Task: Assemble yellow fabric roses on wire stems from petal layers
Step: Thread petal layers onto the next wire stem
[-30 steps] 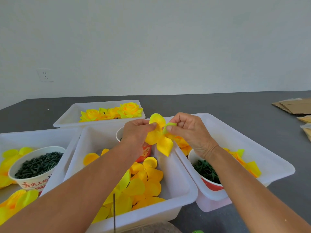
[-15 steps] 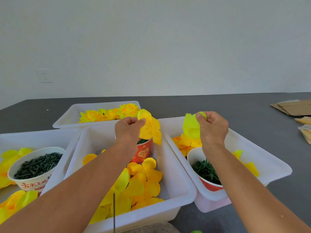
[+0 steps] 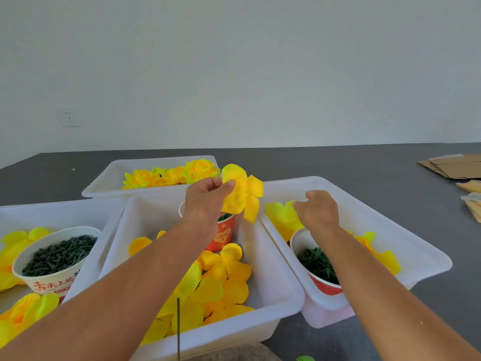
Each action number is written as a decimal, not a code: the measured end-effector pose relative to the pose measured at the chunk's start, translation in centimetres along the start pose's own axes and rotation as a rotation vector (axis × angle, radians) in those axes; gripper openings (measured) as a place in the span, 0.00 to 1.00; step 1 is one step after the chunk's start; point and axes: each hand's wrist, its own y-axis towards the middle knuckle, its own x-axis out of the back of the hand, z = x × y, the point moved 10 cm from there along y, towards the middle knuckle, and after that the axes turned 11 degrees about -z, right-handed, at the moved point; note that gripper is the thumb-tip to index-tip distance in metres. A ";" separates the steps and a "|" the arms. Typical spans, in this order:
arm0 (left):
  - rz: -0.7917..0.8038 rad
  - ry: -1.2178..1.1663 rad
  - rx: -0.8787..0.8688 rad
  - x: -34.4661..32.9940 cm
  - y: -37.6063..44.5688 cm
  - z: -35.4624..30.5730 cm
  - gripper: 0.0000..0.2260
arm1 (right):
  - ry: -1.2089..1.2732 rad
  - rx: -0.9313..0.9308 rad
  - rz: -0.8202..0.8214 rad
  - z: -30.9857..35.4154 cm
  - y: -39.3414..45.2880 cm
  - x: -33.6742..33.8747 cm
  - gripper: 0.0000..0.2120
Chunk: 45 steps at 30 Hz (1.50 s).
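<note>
Two bare hands out over white tubs on a dark grey worktop [image 3: 338,162]. Left hand [image 3: 208,198] raised above the middle tub [image 3: 270,272], grip closed in a pinch on a yellow petal layer [image 3: 240,196], thumb pressed to the fabric, lobes fanned out to the right. Right hand [image 3: 318,209] lower, down in the right tub [image 3: 406,235], fingers curled at loose yellow-green petals [image 3: 279,216]; cannot tell whether that grip holds any of them. More loose yellow petals [image 3: 216,285] heaped in the middle tub, beside a red paper cup [image 3: 222,237] mostly hidden behind the left forearm. Thin dark wire stem [image 3: 178,327] upright at the near edge of the middle tub. Second red cup [image 3: 321,285] of green leaf pieces in the right tub, under the right forearm. Finished yellow roses [image 3: 182,173] in the far tub [image 3: 104,183]. White bowl [image 3: 49,280] of dark green pieces in the left tub [image 3: 52,212], among more petals. Flattened cardboard [image 3: 453,165] far right.
</note>
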 end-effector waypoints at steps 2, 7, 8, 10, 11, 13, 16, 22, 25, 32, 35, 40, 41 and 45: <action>0.018 0.007 -0.014 -0.1 -0.1 0.0 0.03 | -0.258 0.086 -0.060 0.6 -0.3 0.9 0.20; 0.084 0.002 -0.043 -0.9 -0.3 -0.1 0.01 | 0.455 0.289 0.096 5.4 -2.4 0.9 0.13; 0.107 -0.005 -0.047 -1.2 -0.3 -0.2 0.00 | 0.602 0.239 0.272 6.0 -3.4 -0.3 0.11; 0.170 -0.024 -0.055 -1.8 -0.6 -0.3 0.01 | 0.708 0.149 0.511 6.4 -4.7 -2.0 0.12; 0.205 -0.034 -0.059 -2.1 -0.8 -0.4 0.02 | 0.767 0.097 0.574 6.4 -4.8 -2.4 0.12; 0.252 -0.054 -0.076 -2.6 -1.1 -0.7 0.02 | 0.917 -0.020 0.675 6.3 -4.9 -2.9 0.14; 0.248 -0.057 -0.117 -2.6 -1.1 -1.0 0.02 | 0.971 -0.057 0.778 6.6 -5.6 -3.3 0.12; 0.264 0.017 -0.038 -2.8 -1.1 0.6 0.09 | 0.812 0.061 0.445 5.5 -4.1 -1.6 0.06; 0.279 0.053 -0.018 -2.9 -1.0 1.2 0.06 | 0.772 0.124 0.395 5.8 -4.2 -1.0 0.05; 0.318 0.059 -0.164 -3.2 -1.6 -0.2 0.08 | 0.723 0.188 0.292 5.9 -3.8 -0.2 0.10; 0.323 0.178 -0.359 -3.3 -2.3 -1.7 0.07 | 0.674 0.255 0.275 6.3 -4.0 0.1 0.11; 0.306 0.263 -0.500 -3.2 -2.6 -3.0 0.07 | 0.737 0.208 0.348 6.4 -4.2 -0.2 0.16; 0.318 0.258 -0.515 -3.4 -2.8 -3.3 0.07 | 0.761 0.175 0.377 6.3 -4.2 -0.4 0.18; 0.340 0.198 -0.541 -3.6 -3.4 -4.1 0.12 | 0.959 0.017 0.569 6.5 -4.9 -1.5 0.12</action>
